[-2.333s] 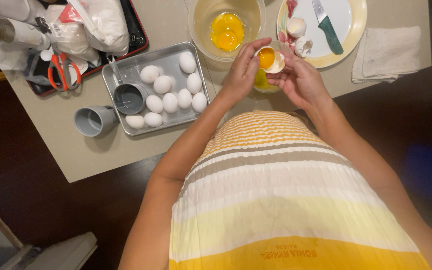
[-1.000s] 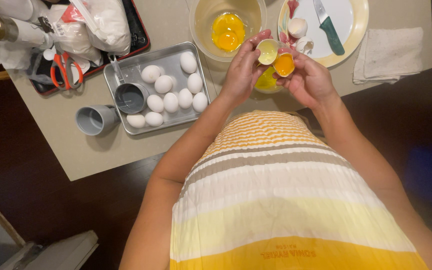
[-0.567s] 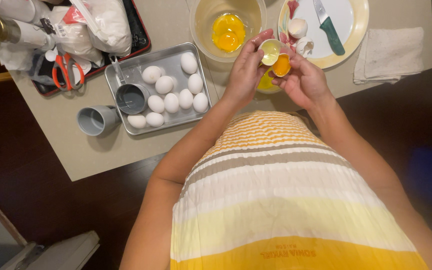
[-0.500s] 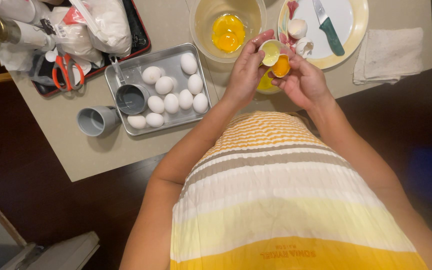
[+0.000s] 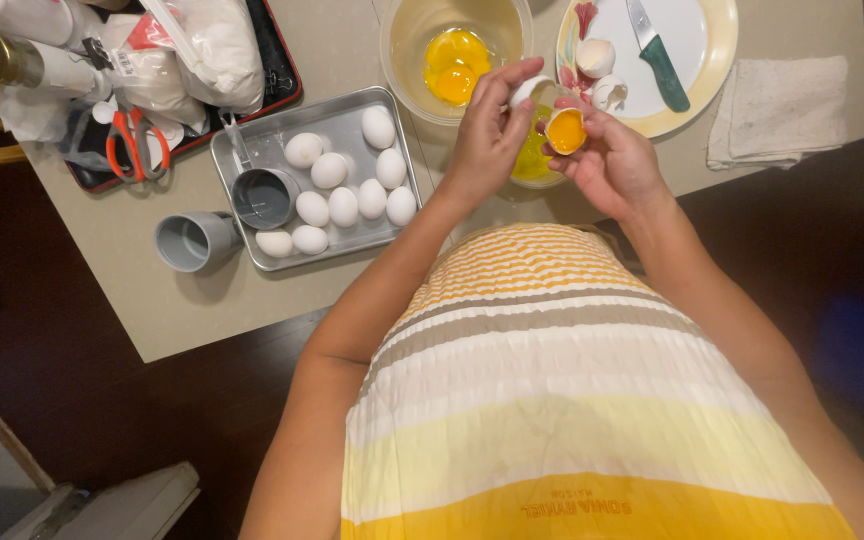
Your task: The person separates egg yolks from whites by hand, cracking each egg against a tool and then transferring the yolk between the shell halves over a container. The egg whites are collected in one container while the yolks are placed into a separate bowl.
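Held items. A half eggshell with yolk [image 5: 565, 131] was pinched in the grip of the right hand [image 5: 612, 165], fingers curled about its rim, open side turned up toward the camera. An emptied half eggshell [image 5: 530, 92] was pinched between thumb and fingertips of the left hand [image 5: 487, 135], just to the upper left of the yolk-bearing half. The two halves were held close together, apparently not touching, though the gap was small and hard to read. Both were held in the upper centre of the frame, directly above a small bowl [image 5: 532, 160] whose yellowish contents were largely hidden by the hands. The yolk-bearing half lay to the right of the empty one and slightly lower, and the line between them ran from upper left to lower right.

Surroundings. A large glass bowl [image 5: 404, 40] holding several yolks [image 5: 454, 65] was set on the bench [image 5: 202, 300] just beyond the left hand. A plate [image 5: 712, 70] at the upper right carried a green-handled knife [image 5: 658, 55] and spent shells [image 5: 597, 58]. A folded cloth [image 5: 777, 105] lay to the right of the plate. A metal tray [image 5: 352, 115] at the centre left held whole eggs [image 5: 343, 205] and a grey measuring cup [image 5: 262, 195]; a second grey cup [image 5: 195, 240] lay on its side beside the tray. A dark tray [image 5: 277, 70] at the upper left carried bags and orange-handled scissors [image 5: 135, 145].
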